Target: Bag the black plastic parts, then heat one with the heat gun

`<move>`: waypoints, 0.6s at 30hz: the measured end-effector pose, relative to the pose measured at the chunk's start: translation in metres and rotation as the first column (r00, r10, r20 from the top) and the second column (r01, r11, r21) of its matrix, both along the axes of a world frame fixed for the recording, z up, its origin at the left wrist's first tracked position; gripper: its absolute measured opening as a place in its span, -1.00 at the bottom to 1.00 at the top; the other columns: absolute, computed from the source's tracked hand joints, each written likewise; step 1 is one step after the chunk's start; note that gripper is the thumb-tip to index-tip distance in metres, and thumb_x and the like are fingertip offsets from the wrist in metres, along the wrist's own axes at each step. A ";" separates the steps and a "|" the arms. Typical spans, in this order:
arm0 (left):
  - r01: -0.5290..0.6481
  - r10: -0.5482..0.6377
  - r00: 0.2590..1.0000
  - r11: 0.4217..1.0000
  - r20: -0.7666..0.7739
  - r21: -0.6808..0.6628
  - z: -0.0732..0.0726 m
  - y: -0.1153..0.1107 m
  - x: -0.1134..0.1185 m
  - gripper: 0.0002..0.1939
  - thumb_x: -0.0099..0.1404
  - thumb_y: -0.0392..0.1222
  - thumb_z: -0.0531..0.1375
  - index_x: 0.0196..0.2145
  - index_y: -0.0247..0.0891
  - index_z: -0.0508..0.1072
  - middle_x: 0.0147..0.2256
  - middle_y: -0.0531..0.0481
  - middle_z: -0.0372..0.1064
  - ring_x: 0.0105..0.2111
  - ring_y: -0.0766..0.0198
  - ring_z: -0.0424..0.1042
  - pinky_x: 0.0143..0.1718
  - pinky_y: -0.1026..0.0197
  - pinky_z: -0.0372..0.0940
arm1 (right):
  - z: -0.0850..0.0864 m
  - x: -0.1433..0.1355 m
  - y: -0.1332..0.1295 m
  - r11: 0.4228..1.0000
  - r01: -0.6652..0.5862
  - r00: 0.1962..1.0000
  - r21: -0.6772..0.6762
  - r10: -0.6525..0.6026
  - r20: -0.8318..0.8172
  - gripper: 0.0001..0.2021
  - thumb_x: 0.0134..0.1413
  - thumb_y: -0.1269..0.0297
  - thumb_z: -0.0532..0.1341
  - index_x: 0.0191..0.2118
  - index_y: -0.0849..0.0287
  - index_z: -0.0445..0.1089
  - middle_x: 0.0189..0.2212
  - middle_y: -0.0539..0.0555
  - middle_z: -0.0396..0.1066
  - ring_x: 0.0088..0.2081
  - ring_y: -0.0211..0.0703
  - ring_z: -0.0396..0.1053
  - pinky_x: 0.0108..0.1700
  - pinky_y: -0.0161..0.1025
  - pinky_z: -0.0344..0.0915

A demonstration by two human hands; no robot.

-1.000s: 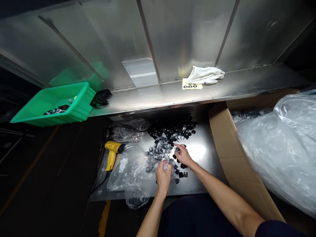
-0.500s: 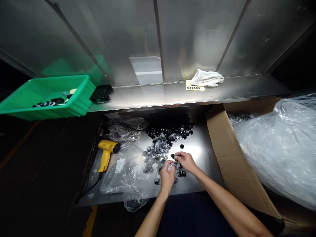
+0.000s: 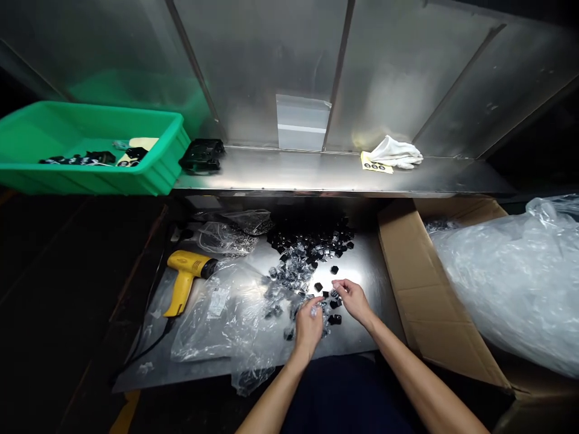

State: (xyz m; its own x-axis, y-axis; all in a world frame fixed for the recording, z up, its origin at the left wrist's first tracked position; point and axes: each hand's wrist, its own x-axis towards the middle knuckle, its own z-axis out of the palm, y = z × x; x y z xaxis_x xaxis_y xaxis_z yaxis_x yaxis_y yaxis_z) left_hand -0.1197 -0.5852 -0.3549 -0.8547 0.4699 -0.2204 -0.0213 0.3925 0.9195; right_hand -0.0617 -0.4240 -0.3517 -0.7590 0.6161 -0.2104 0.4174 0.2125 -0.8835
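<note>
Small clear plastic pieces (image 3: 292, 268) and small black pieces (image 3: 312, 235) lie heaped on the metal worktop (image 3: 368, 271). My left hand (image 3: 309, 328) is curled around a clear plastic piece above the near part of the pile. To its right, my right hand (image 3: 354, 299) has its thumb and fingertips pinched together; what they hold, if anything, is too small to make out. Several loose black pieces lie around both hands. A clear plastic bag (image 3: 205, 328) spreads to the left of my left hand.
A yellow heat gun (image 3: 183, 280) lies at the left. Behind is a metal ledge (image 3: 271, 175) with a green bin (image 3: 158, 178), a black part (image 3: 202, 155) and white gloves (image 3: 395, 152). An open cardboard box (image 3: 420, 289) at the right holds a large plastic bag (image 3: 511, 277).
The camera view has shifted. My right hand has moved right, away from my left hand, and a black piece now lies uncovered between the pile and my fingertips.
</note>
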 end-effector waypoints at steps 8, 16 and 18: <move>-0.031 0.034 0.998 0.998 -0.052 0.050 0.000 0.008 -0.010 -0.69 0.26 -0.29 0.05 -0.15 -0.20 0.54 -0.17 -0.11 0.49 -0.13 0.14 0.46 -0.05 0.10 0.32 | 0.027 -0.014 0.009 0.957 -0.049 0.992 0.284 0.081 -0.102 -0.71 0.30 0.07 0.04 -0.23 0.11 0.42 -0.26 0.13 0.44 -0.22 -0.06 0.38 -0.16 -0.19 0.28; -0.152 0.157 0.985 0.986 -0.072 0.061 -0.002 0.039 -0.036 -0.69 0.23 -0.29 0.07 -0.14 -0.23 0.54 -0.13 -0.11 0.48 -0.09 0.14 0.44 0.01 0.12 0.27 | -0.018 -0.035 0.032 0.957 -0.073 0.996 0.282 0.082 -0.022 -0.67 0.32 0.09 -0.02 -0.21 0.17 0.38 -0.36 0.10 0.45 -0.33 -0.11 0.39 -0.23 -0.22 0.26; -0.183 0.187 0.980 0.981 -0.064 0.067 0.001 0.043 -0.038 -0.70 0.24 -0.28 0.06 -0.15 -0.24 0.54 -0.17 -0.11 0.49 -0.13 0.14 0.45 -0.02 0.12 0.28 | -0.017 -0.037 0.036 0.964 -0.100 0.995 0.246 0.101 0.007 -0.68 0.31 0.10 -0.02 -0.23 0.16 0.38 -0.41 0.07 0.44 -0.38 -0.13 0.38 -0.27 -0.24 0.26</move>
State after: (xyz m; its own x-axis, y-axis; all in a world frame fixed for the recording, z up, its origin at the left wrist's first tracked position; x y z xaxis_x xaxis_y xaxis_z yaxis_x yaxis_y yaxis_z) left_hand -0.1580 -0.5419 -0.3540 -0.9403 0.3131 -0.1333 -0.0233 0.3316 0.9431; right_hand -0.0992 -0.3877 -0.3685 -0.8203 0.5690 -0.0580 0.3785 0.4640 -0.8009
